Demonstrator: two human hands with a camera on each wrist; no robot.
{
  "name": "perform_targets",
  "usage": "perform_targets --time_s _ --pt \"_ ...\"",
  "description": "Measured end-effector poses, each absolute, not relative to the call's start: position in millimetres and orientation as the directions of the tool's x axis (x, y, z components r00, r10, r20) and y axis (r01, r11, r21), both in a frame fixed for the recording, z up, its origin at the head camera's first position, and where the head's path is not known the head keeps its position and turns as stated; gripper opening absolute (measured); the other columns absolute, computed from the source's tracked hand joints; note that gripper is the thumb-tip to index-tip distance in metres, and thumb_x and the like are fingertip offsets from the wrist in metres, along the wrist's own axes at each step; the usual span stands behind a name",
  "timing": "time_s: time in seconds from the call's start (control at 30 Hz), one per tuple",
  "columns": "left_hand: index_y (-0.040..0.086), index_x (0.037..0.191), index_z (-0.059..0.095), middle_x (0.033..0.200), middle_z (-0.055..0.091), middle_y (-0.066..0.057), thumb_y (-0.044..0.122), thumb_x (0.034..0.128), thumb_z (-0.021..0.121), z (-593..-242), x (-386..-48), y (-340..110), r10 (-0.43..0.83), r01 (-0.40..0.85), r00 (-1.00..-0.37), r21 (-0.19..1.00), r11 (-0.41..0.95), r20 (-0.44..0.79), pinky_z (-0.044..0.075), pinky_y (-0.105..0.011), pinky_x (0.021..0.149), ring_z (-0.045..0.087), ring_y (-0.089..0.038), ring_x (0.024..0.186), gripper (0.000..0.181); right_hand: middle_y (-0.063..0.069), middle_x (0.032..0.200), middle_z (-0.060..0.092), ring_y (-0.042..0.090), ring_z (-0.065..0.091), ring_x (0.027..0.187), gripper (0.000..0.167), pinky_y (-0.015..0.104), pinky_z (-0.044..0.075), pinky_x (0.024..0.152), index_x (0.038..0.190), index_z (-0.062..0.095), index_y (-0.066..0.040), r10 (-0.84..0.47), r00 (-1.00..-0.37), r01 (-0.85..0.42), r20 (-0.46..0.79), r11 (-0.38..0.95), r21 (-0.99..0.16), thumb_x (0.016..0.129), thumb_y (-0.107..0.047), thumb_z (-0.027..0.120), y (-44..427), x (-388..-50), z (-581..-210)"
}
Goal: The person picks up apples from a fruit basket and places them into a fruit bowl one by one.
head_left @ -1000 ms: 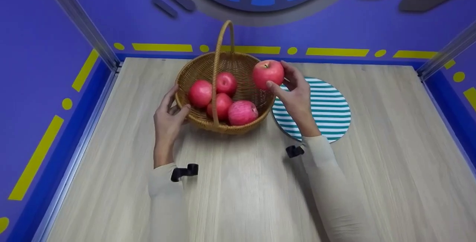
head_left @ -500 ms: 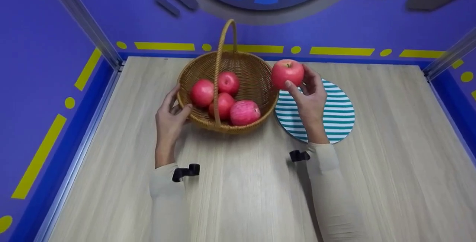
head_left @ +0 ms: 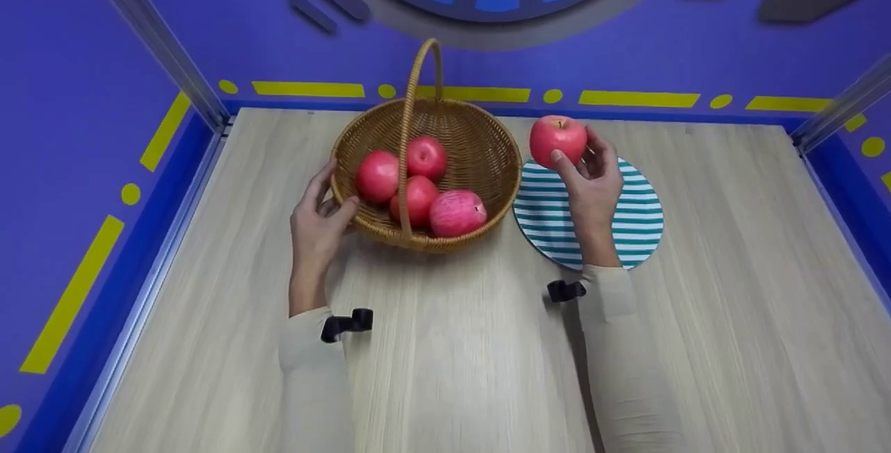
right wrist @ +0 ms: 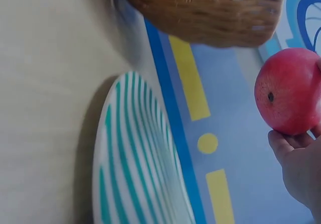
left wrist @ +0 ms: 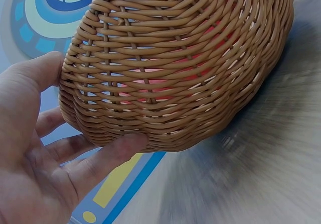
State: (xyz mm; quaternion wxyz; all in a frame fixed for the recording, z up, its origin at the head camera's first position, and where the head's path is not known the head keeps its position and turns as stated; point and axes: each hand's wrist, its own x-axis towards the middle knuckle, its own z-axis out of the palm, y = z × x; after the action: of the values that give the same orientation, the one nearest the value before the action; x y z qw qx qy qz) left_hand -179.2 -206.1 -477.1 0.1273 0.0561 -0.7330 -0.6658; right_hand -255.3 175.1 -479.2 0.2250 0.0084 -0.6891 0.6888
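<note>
My left hand [head_left: 319, 211] grips the left rim of a round wicker basket [head_left: 480, 154] with a tall hooped handle. In the left wrist view its thumb and fingers [left wrist: 115, 151] lie on the woven side [left wrist: 150, 78]. Several red apples lie in the basket, among them a streaked pink-red apple [head_left: 457, 213] at the front right. My right hand [head_left: 593, 188] holds a red apple [head_left: 558, 140], stem up, above a plate [head_left: 633, 202] with green and white stripes. The right wrist view shows this apple [right wrist: 288, 91] held off the plate [right wrist: 133, 148].
A pale wood-grain table [head_left: 445, 355] bears the basket and the plate, which stand side by side. Blue panels with yellow marks [head_left: 306, 88] enclose the table at the back and both sides. A black wrist mount [head_left: 347, 324] sits on each sleeve.
My right hand has carried the apple rightward from over the basket's right rim to above the striped plate. My left hand stays on the basket.
</note>
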Motion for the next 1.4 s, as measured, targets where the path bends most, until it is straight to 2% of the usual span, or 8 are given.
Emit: perform_targets --time_s 0.37,0.5,0.67,0.87,1.03,1.23,1.4 --pt "0.021 0.159 0.054 0.163 0.046 -0.001 0.007 0.0954 0.072 -478.1 -180.3 -204.6 -0.253 0.086 -0.961 0.989 0.119 0.114 0.063 -0.029 0.083 0.061 -0.033 0.133 0.067 0.006 0.155 0.050 0.022 0.050 0.141 0.074 0.031 0.047 0.113 0.158 0.045 -0.009 0.402 -0.903 -0.166 0.154 0.006 -0.986 0.094 -0.018 0.083 195.9 -263.5 -498.7" --pt "0.019 0.158 0.054 0.163 0.045 -0.004 0.006 0.0951 0.072 -477.5 -180.6 -203.6 -0.257 0.092 -0.959 0.988 0.127 0.123 0.061 -0.027 0.086 0.061 -0.032 0.133 0.067 0.005 0.158 0.048 0.021 0.048 0.143 0.078 0.030 0.046 0.113 0.160 0.043 -0.012 0.413 -0.905 -0.097 0.102 0.033 -0.995 0.094 -0.021 0.084 198.7 -267.4 -503.9" --pt "0.017 0.159 0.053 0.164 0.044 -0.007 0.003 0.0949 0.070 -476.5 -180.7 -202.4 -0.256 0.089 -0.960 0.990 0.108 0.114 0.063 -0.029 0.080 0.061 -0.032 0.132 0.068 0.004 0.159 0.047 0.021 0.046 0.145 0.080 0.030 0.046 0.113 0.160 0.043 -0.014 0.422 -0.905 -0.029 0.046 0.045 -0.999 0.093 -0.024 0.085 201.1 -270.9 -508.4" --pt "0.019 0.159 0.053 0.164 0.045 -0.006 0.003 0.0945 0.071 -475.8 -180.5 -201.8 -0.262 0.086 -0.959 0.990 0.108 0.112 0.064 -0.030 0.075 0.062 -0.031 0.130 0.068 0.006 0.160 0.046 0.023 0.046 0.144 0.079 0.031 0.045 0.114 0.161 0.041 -0.013 0.406 -0.914 0.010 0.007 0.041 -0.999 0.095 -0.025 0.083 203.9 -272.6 -511.3" --pt "0.019 0.159 0.053 0.164 0.044 -0.005 0.003 0.0942 0.070 -475.8 -180.4 -202.4 -0.262 0.080 -0.959 0.989 0.121 0.110 0.063 -0.029 0.080 0.062 -0.031 0.130 0.069 0.006 0.161 0.044 0.023 0.046 0.144 0.079 0.030 0.045 0.114 0.162 0.039 -0.012 0.399 -0.917 0.063 -0.027 0.075 -0.995 0.096 -0.026 0.081 204.1 -275.4 -512.1" --pt "0.019 0.159 0.053 0.164 0.045 -0.005 0.003 0.0944 0.070 -475.8 -180.7 -204.4 -0.266 0.081 -0.957 0.987 0.140 0.117 0.060 -0.031 0.093 0.061 -0.030 0.132 0.068 0.005 0.164 0.042 0.021 0.044 0.147 0.078 0.026 0.042 0.115 0.164 0.037 -0.012 0.386 -0.920 0.105 -0.062 0.089 -0.991 0.098 -0.026 0.078 203.0 -279.0 -512.9" --pt "0.020 0.159 0.053 0.165 0.044 -0.003 0.004 0.0956 0.070 -476.2 -179.5 -206.0 -0.258 0.073 -0.960 0.988 0.135 0.106 0.061 -0.030 0.091 0.060 -0.030 0.134 0.068 0.005 0.165 0.041 0.021 0.043 0.149 0.078 0.026 0.041 0.116 0.165 0.036 -0.013 0.380 -0.921 0.130 -0.082 0.102 -0.986 0.100 -0.026 0.077 203.2 -279.4 -515.1"
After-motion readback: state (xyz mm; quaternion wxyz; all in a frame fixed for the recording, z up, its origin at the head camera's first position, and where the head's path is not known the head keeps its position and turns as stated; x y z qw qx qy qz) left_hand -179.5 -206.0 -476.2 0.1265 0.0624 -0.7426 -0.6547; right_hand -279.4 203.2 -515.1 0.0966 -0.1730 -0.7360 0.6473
